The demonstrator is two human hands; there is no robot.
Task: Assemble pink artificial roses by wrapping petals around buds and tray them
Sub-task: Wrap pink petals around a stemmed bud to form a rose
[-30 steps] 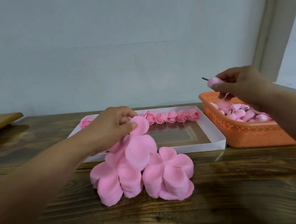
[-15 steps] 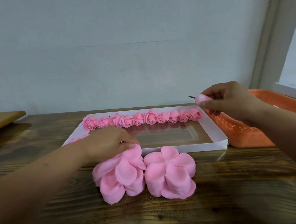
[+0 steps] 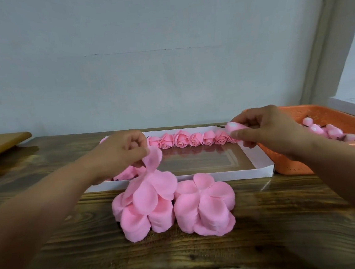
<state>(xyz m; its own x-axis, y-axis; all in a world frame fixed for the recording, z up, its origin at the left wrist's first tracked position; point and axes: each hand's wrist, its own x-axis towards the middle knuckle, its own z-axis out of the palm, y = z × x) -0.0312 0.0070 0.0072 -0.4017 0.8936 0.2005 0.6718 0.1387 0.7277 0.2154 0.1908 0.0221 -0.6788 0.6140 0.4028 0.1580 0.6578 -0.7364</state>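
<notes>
Table (image 3: 269,240): dark wood; all the items below are borne on it.

Tray (image 3: 259,158): white, shallow, set at centre. A row of finished roses (image 3: 181,138) is lined along its far edge; the rest of the floor is mostly unfilled, so the task is judged to be at an early stage.

Basket (image 3: 287,162): orange, perforated, just right of the tray; spare buds (image 3: 317,129) are held in it.

Petal stacks: two piles near the tray's front edge. The right stack (image 3: 204,205) is untouched. From the left stack (image 3: 145,215) one petal piece (image 3: 152,180) is being peeled upward.

Left hand (image 3: 122,152): fingers curled, thumb and forefinger pinching the top lobe of the petal piece. It is advised that only a single layer be lifted and shaken free, since the sheets cling together.

Right hand (image 3: 267,132): fingers curled, a bud (image 3: 234,127) pinched at the fingertips and held above the tray's far right corner, its dark wire pointing left. It is advised that the bud be gripped low, leaving its head free for wrapping.
</notes>
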